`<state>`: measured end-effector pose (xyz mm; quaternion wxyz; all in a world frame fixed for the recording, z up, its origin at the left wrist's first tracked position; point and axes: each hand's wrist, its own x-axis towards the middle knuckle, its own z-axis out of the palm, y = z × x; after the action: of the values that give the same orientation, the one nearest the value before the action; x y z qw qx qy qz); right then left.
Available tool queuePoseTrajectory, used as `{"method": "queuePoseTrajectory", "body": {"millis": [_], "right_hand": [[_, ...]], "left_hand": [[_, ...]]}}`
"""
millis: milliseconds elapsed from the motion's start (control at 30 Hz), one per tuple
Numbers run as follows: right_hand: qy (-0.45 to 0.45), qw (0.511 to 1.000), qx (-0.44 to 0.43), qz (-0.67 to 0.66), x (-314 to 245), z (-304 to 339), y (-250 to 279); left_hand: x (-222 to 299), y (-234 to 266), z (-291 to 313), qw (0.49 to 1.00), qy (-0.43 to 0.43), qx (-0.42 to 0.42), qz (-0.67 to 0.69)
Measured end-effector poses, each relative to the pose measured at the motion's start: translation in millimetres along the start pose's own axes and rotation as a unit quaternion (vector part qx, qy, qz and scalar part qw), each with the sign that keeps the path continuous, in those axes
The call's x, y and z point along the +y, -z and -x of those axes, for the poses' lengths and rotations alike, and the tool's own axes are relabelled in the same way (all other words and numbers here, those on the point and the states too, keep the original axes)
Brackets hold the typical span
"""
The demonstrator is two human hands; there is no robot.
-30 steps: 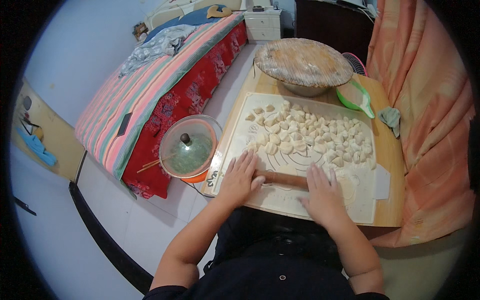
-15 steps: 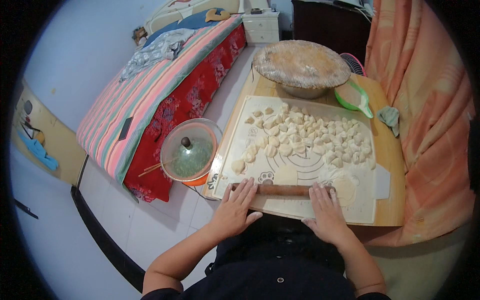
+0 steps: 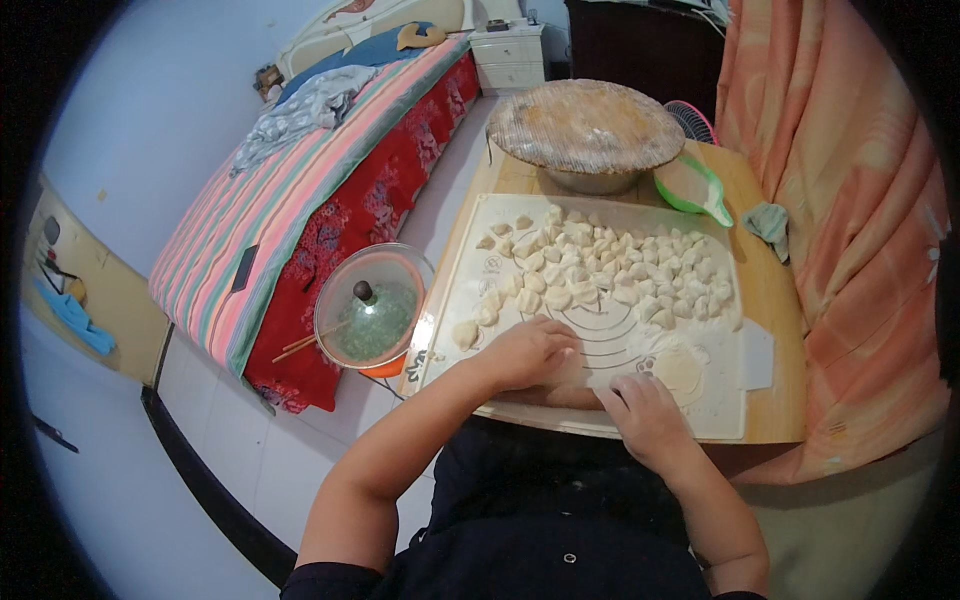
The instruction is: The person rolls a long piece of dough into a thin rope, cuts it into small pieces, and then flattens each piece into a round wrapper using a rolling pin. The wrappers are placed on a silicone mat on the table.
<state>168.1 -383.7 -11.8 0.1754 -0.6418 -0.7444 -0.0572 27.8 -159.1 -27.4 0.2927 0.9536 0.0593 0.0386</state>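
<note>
My left hand is over the near part of the white pastry mat, fingers bent down and closed at a pale flat dough wrapper they mostly cover. Along the mat's near edge lies a brown wooden rolling pin, partly behind my left wrist. At its right end, my right hand has thumb and bent fingers around the pin; the grip is partly hidden. Another flat round dough wrapper lies on flour just beyond my right hand. Many small floured dough pieces cover the mat's far half.
A round woven lid tops a bowl at the table's far end. Beside it are a green scoop of flour and a grey cloth. A glass-lidded pot stands left. Orange curtain borders the right; a bed stands far left.
My left hand has left the rolling pin and moved forward and right onto the dough wrapper. My right hand has bent its fingers at the pin, which has shifted slightly nearer me.
</note>
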Motion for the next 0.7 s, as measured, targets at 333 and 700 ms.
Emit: {"method": "queuePoseTrajectory", "body": {"millis": [333, 700], "right_hand": [[-0.106, 0.991, -0.024, -0.077, 15, -34, 0], [-0.072, 0.997, -0.021, 0.017, -22, 2, -24]], "left_hand": [[-22, 20, 43, 0.985, 0.116, 0.088, -0.09], [24, -17, 138, 0.967, 0.113, 0.144, -0.175]]}}
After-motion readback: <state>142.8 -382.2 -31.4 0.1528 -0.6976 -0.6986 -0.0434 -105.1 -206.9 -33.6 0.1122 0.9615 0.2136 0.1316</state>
